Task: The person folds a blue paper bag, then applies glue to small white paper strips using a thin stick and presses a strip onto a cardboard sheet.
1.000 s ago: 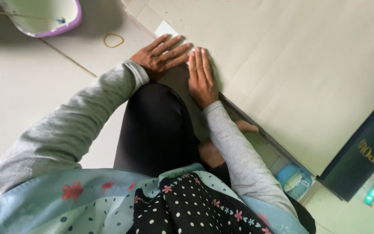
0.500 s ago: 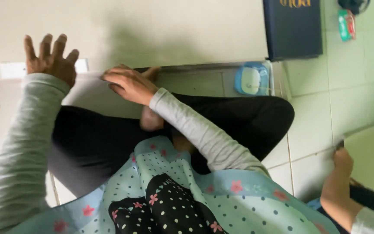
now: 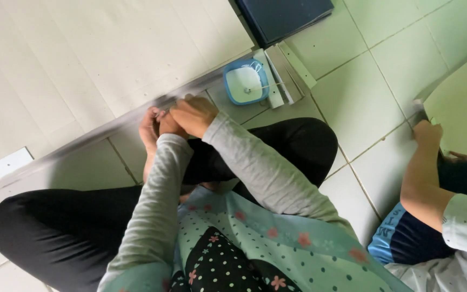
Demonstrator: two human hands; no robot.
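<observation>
While one blue dish (image 3: pixel 246 83) sits near, two hands (image 3: pixel 179 119) pinch one sheet's edge (image 3: pixel 109 125).

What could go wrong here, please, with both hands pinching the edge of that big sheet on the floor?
The left hand and right hand press together at the sheet's edge, so a slip might crease it. The small blue dish sits close to the right hand and could get knocked.

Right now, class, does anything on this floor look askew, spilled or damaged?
Nothing stands out. Both hands, left hand and right hand, meet at the edge of the big pale sheet; the blue dish sits upright, nothing spilled.
</observation>
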